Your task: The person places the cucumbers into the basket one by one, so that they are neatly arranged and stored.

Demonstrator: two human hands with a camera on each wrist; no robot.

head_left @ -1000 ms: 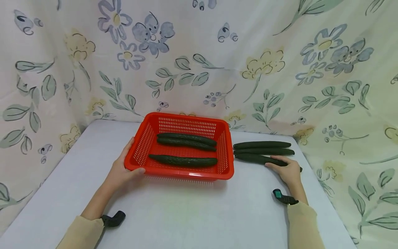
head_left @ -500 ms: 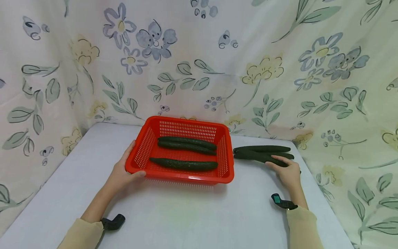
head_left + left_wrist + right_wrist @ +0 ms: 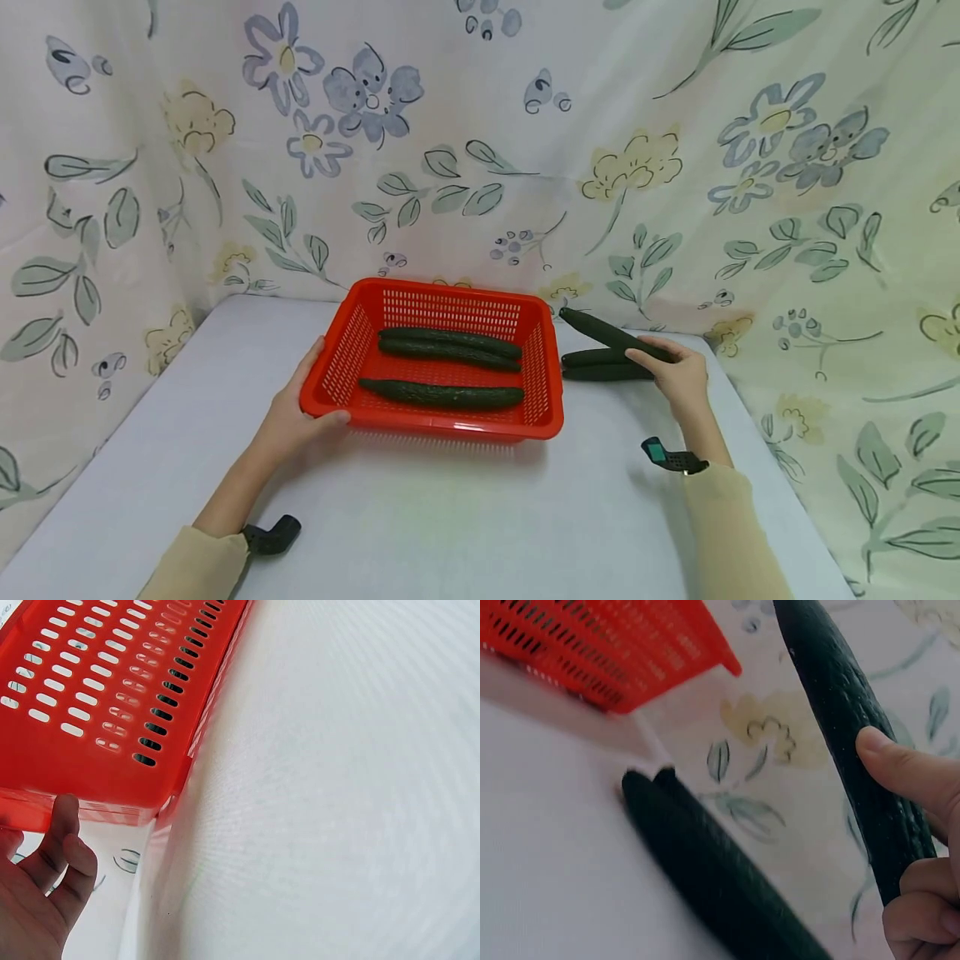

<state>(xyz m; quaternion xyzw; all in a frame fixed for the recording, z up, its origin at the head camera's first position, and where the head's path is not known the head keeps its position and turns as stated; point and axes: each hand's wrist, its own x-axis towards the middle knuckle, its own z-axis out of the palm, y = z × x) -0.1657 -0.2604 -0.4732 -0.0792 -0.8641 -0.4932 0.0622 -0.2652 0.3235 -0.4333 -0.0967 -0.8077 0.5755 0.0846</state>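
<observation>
My right hand [image 3: 684, 379] holds a dark green cucumber [image 3: 603, 332] near its right end, raised off the table with its far tip tilted up. In the right wrist view the thumb [image 3: 889, 754] presses along that cucumber's side and the fingers curl round it. Below it lie two more cucumbers [image 3: 596, 374], side by side on the table. My left hand [image 3: 296, 423] grips the left front corner of a red plastic basket [image 3: 450, 427], thumb over the rim. Inside the basket are a pair of cucumbers [image 3: 450, 348] at the back and one cucumber [image 3: 442, 395] in front.
The white-covered table [image 3: 465, 517] stretches in front of the basket and to both sides. A floral curtain [image 3: 480, 108] hangs behind and along the sides. Each wrist wears a dark strap-on device [image 3: 273, 535].
My right hand has lifted the nearest of the right-hand cucumbers off the table, up and to the left above the other two. My left hand stays on the basket.
</observation>
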